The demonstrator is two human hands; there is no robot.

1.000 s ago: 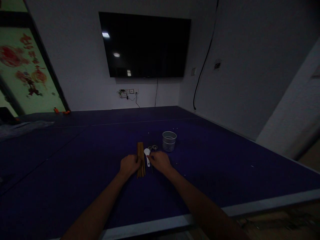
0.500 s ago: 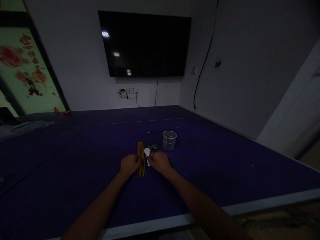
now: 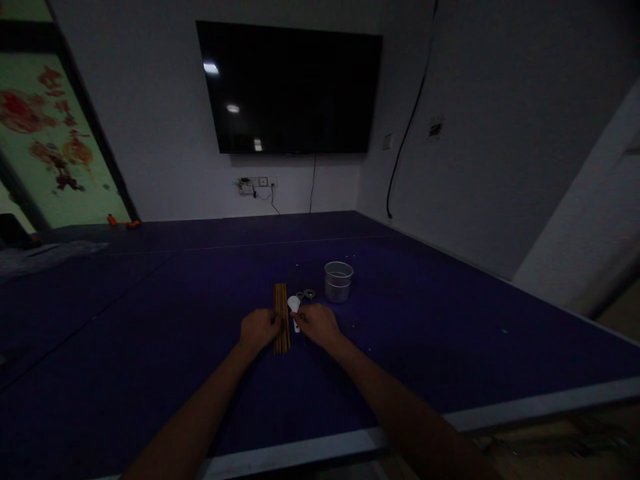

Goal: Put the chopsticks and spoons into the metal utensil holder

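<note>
Chopsticks point(image 3: 281, 297), left of the cup point(image 3: 338, 290), are already looking lined up. I'm seeing left hand point(image 3: 259, 330) touching them, right hand point(image 3: 320, 323) touching the white spoon point(image 3: 294, 304) alongside; grips I can't tell. Metal utensils point(image 3: 310, 294) are lying separately, nearer the cup.

I'm facing a purple surface point(image 3: 190, 287) that is carrying brown sticks point(image 3: 281, 297) side by side, a white spoon point(image 3: 294, 304) and metal utensils point(image 3: 310, 293) just right of them, an upright silvery cup point(image 3: 338, 289) and, far left, crumpled clear plastic point(image 3: 60, 253)
</note>
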